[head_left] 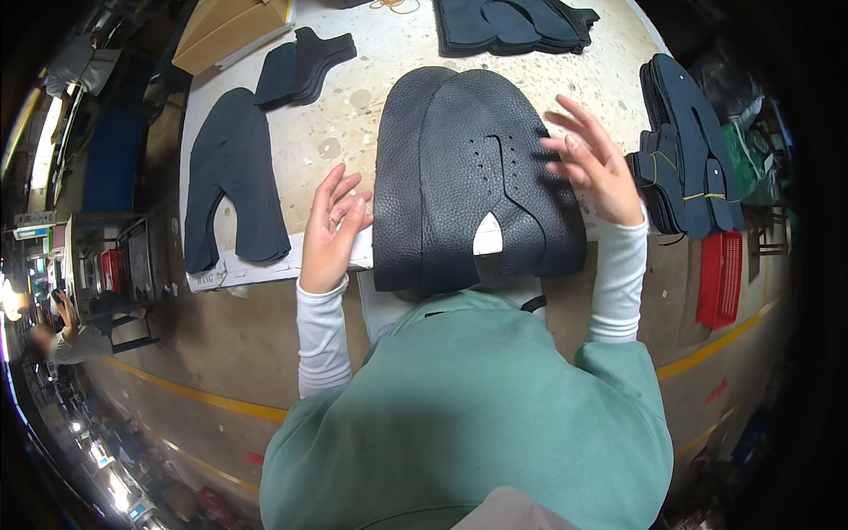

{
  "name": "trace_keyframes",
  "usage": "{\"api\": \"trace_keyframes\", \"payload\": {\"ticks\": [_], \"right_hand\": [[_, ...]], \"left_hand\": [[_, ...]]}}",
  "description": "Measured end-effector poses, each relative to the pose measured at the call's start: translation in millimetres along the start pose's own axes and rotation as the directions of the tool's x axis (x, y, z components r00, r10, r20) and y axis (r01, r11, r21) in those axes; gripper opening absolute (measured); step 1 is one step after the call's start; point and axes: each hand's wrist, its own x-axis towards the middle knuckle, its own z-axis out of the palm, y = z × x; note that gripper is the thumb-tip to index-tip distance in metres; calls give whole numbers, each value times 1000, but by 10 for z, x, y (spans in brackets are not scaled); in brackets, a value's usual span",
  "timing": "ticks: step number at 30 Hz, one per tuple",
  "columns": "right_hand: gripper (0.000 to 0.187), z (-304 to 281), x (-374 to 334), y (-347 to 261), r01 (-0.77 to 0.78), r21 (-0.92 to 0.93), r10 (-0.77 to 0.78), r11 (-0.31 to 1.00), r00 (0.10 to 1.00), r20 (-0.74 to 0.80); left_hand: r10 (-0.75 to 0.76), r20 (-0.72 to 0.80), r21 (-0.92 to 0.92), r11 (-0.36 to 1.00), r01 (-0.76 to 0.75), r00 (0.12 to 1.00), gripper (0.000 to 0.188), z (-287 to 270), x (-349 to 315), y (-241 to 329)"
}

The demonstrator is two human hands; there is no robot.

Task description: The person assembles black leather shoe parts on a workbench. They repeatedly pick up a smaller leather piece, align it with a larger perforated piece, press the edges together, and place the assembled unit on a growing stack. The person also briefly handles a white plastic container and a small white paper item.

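Observation:
Overlapping black pebbled-leather shoe upper pieces (459,177) lie in front of me, their lower ends hanging past the table's near edge. The top piece has rows of small punched holes and a curved slit. To its left my left hand (331,231) is raised, fingers loosely bent and apart, holding nothing. My right hand (596,163) hovers by the right edge of the leather with its fingers spread and nothing in them. I cannot tell whether its fingertips touch the leather.
On the speckled table (331,124) lie dark stacks of cut pieces: a forked one (234,177), a smaller one (305,66), another at the back (512,26). A banded stack (693,150) sits at right, a cardboard box (231,34) back left. Beyond stands a red crate (720,281).

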Motion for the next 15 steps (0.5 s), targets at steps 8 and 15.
{"api": "trace_keyframes", "payload": {"ticks": [8,15], "right_hand": [[55,576,-212,93,-212,257,166,943,968,188],[56,516,-154,82,-82,83,82,993,997,4]], "left_hand": [[18,303,-208,977,48,953,69,718,72,130],[73,551,-101,995,-20,831,44,1036,-8,240]]}}
